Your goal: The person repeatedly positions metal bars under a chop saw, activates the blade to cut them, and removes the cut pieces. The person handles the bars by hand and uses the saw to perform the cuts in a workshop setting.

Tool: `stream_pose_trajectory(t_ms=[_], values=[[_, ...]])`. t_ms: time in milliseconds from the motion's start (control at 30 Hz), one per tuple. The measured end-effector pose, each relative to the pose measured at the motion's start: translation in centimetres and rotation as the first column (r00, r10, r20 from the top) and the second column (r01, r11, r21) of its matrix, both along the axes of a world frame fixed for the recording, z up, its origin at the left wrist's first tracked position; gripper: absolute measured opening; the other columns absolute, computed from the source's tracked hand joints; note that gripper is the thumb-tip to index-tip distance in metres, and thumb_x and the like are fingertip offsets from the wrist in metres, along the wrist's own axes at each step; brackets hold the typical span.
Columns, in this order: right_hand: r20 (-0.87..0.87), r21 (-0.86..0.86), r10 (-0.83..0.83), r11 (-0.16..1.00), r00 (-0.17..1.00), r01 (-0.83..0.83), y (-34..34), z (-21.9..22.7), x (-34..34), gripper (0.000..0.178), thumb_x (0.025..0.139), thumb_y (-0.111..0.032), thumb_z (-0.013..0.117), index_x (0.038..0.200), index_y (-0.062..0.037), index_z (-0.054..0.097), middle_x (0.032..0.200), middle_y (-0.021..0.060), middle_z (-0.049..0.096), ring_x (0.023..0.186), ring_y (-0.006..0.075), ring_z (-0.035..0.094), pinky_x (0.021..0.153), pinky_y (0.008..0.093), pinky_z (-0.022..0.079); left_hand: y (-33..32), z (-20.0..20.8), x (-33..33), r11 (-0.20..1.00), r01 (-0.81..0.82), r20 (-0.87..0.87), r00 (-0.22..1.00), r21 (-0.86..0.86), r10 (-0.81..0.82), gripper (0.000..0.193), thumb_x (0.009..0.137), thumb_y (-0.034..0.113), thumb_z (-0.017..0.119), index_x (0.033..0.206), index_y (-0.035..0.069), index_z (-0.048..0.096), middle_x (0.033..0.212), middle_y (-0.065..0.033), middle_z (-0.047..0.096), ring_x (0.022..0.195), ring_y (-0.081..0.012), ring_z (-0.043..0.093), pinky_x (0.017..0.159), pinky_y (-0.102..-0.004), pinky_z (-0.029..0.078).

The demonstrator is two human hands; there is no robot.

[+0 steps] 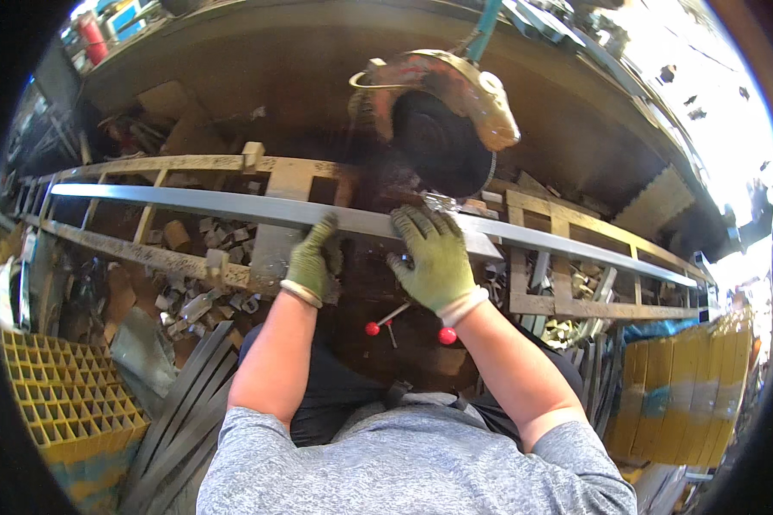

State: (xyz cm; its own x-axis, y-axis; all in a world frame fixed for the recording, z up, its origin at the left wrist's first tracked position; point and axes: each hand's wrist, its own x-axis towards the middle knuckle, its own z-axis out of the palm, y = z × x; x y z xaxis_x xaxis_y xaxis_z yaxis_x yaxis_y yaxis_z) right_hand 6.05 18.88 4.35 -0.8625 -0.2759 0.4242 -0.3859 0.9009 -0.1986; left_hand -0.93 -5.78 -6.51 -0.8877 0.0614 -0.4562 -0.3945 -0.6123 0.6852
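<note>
A long, pale grey metal bar [232,204] lies across from left to right, under the round dark blade [438,142] of a cut-off saw. The saw's worn guard [455,81] is reddish and cream. My left hand [311,262], in a green glove with a white cuff, is closed at the bar's near edge, its fingertips partly hidden. Farther right, my right hand [434,257], gloved alike, rests with fingers stretched out over the bar, close to the blade's lower edge. Below the hands is a lever with red ball knobs [447,336].
Ladder-like frames [133,251] flank the saw on both sides, with cut metal pieces [199,305] heaped below. At the lower left stands a yellow stack of square tubes [69,382], beside dark metal strips [176,421]. A yellow-wrapped bundle [683,395] is at the right.
</note>
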Motion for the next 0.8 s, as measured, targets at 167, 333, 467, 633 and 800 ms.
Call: stream_pose_trajectory(t_ms=[167, 333, 467, 633, 800], values=[[0.125, 0.052, -0.078, 0.996, 0.989, 0.072, 0.1, -4.0, -1.5, 0.071, 0.093, -0.033, 0.094, 0.157, -0.0138, 0.073, 0.147, 0.0171, 0.077, 0.141, 0.0441, 0.069, 0.121, 0.0605, 0.053, -6.0, -1.9, -2.1, 0.959, -0.279, -0.004, 0.96, -0.042, 0.279, 0.073, 0.105, 0.072, 0.086, 0.142, 0.011, 0.075, 0.133, -0.0111, 0.08, 0.111, -0.0327, 0.079, 0.106, -0.0523, 0.065], [0.146, 0.01, -0.1, 0.995, 0.984, 0.1, 0.8, -6.2, 0.7, 0.068, 0.089, -0.03, 0.096, 0.151, -0.0149, 0.075, 0.141, 0.0169, 0.079, 0.132, 0.0427, 0.074, 0.111, 0.0583, 0.057, -15.8, -4.2, -8.6, 0.671, -0.684, 0.053, 0.711, 0.288, 0.702, 0.045, 0.119, 0.048, 0.073, 0.122, 0.003, 0.07, 0.101, -0.0151, 0.079, 0.102, -0.0363, 0.081, 0.1, -0.0571, 0.07], [0.023, -0.07, -0.08, 0.994, 0.997, 0.081, 4.1, -5.6, 0.6, 0.069, 0.08, -0.019, 0.095, 0.146, -0.0134, 0.075, 0.139, 0.0167, 0.08, 0.131, 0.0427, 0.074, 0.112, 0.0596, 0.057, -15.1, -3.8, -8.1, 0.777, -0.514, -0.212, 0.767, 0.362, 0.606, 0.032, 0.117, 0.04, 0.071, 0.111, 0.009, 0.076, 0.101, -0.0139, 0.08, 0.094, -0.0319, 0.08, 0.09, -0.0533, 0.071], [0.019, -0.123, -0.042, 0.991, 0.999, 0.045, 5.3, -5.5, 1.8, 0.074, 0.085, -0.018, 0.092, 0.156, -0.0109, 0.071, 0.154, 0.0189, 0.075, 0.146, 0.0441, 0.068, 0.124, 0.0591, 0.052, -13.7, 4.7, -2.4, 0.792, -0.347, -0.425, 0.699, 0.502, 0.575, 0.042, 0.112, 0.043, 0.083, 0.127, 0.005, 0.07, 0.109, -0.0094, 0.075, 0.104, -0.0287, 0.074, 0.108, -0.05, 0.064], [0.001, -0.27, 0.025, 0.963, 1.0, -0.023, 2.4, -5.8, 4.2, 0.076, 0.09, -0.014, 0.091, 0.162, -0.0109, 0.068, 0.158, 0.0198, 0.073, 0.151, 0.0451, 0.065, 0.13, 0.0614, 0.049, -15.2, 13.5, 4.4, 0.862, -0.318, -0.688, 0.52, 0.395, 0.506, 0.056, 0.109, 0.042, 0.088, 0.139, 0.0, 0.067, 0.119, -0.0121, 0.07, 0.115, -0.0291, 0.072, 0.115, -0.0492, 0.061]])
